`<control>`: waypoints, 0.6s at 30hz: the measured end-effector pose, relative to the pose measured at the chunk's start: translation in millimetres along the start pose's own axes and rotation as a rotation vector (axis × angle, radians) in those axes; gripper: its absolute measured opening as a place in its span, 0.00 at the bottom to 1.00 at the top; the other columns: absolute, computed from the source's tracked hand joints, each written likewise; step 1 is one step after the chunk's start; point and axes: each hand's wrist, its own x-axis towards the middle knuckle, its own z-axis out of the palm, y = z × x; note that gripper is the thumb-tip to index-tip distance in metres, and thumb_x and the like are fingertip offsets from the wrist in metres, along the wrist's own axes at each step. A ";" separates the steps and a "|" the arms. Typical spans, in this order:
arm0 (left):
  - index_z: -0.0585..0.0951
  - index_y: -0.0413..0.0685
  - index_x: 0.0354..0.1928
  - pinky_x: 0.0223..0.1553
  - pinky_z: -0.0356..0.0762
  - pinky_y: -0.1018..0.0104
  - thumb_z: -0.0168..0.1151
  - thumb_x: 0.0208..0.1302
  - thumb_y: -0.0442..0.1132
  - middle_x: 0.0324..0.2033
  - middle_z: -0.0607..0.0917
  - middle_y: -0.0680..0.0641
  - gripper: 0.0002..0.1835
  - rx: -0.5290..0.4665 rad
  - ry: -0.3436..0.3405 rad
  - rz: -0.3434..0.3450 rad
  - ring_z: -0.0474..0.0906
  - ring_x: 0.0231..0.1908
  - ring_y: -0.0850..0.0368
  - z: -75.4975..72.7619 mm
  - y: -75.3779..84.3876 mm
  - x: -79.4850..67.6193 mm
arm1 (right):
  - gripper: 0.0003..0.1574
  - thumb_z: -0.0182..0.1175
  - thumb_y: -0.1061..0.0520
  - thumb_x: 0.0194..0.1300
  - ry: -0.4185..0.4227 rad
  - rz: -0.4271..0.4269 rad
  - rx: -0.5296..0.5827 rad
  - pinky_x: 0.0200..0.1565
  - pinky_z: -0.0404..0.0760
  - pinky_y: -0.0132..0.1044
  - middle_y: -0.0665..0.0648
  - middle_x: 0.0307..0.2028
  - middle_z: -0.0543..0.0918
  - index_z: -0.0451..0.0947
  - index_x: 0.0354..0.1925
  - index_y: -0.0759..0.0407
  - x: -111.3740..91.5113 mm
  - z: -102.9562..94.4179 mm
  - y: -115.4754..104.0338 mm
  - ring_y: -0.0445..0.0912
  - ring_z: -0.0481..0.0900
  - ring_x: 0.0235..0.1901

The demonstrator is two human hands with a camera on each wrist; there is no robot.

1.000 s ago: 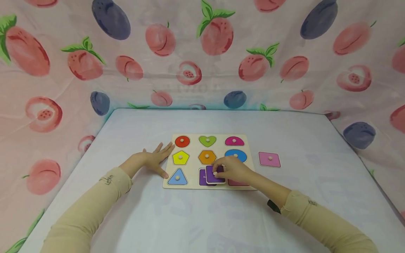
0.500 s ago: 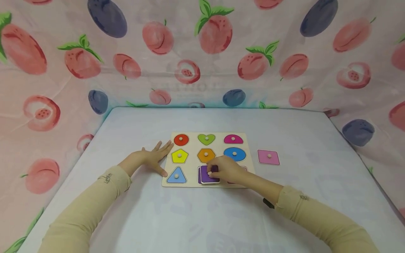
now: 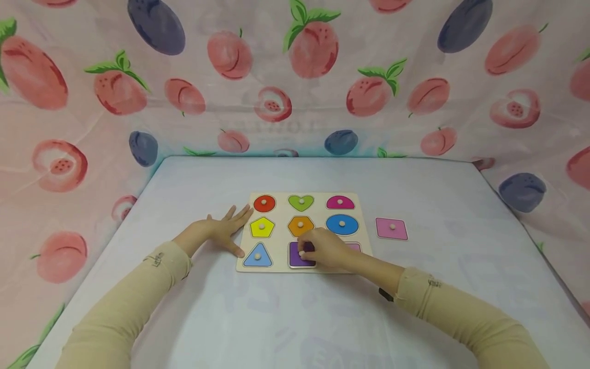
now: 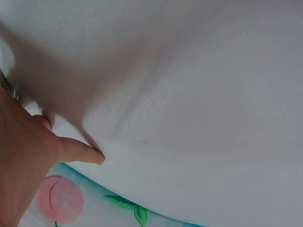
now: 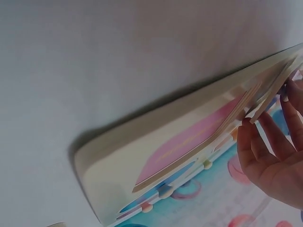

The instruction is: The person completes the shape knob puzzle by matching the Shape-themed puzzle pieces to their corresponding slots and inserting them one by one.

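Note:
My left hand (image 3: 226, 233) rests with spread fingers at the left edge of a wooden shape puzzle board (image 3: 280, 264). Its thumb touches the board's lower left side. With thumb and fingers, my right hand (image 3: 328, 248) pinches the small knob of a purple square puzzle piece (image 3: 295, 262). The square lies over its place in the bottom row's middle, nearly lined up with it. In the right wrist view its edge looks slightly raised from the board. Beside it, the pink recess (image 5: 189, 142) has no piece in it and is partly covered by my right hand in the head view.
A pink parallelogram piece (image 3: 384, 233) with a knob lies on the white table to the board's right. Red circle (image 3: 259, 206), green heart (image 3: 295, 203), blue oval (image 3: 333, 227) and other knobbed pieces sit in the board. Fruit-print cloth (image 3: 295, 138) hangs behind.
My right hand has moved left with the purple square, from overlapping the right of its recess to almost covering it. The left hand stays at the board's edge.

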 end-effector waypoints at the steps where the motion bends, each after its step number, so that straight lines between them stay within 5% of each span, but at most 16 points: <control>1: 0.30 0.54 0.73 0.57 0.25 0.21 0.70 0.44 0.63 0.73 0.24 0.49 0.69 -0.001 0.002 0.001 0.18 0.71 0.40 0.0 0.0 0.0 | 0.07 0.66 0.56 0.59 0.002 0.001 0.000 0.35 0.69 0.33 0.45 0.20 0.74 0.78 0.25 0.50 0.1 0.2 -0.3 0.41 0.70 0.30; 18: 0.30 0.54 0.73 0.57 0.26 0.21 0.70 0.43 0.63 0.73 0.24 0.48 0.69 0.013 0.004 0.005 0.18 0.71 0.40 1.8 -1.9 1.6 | 0.05 0.66 0.58 0.58 0.041 -0.010 -0.068 0.37 0.71 0.33 0.46 0.23 0.76 0.79 0.26 0.53 4.7 8.8 -2.7 0.42 0.70 0.32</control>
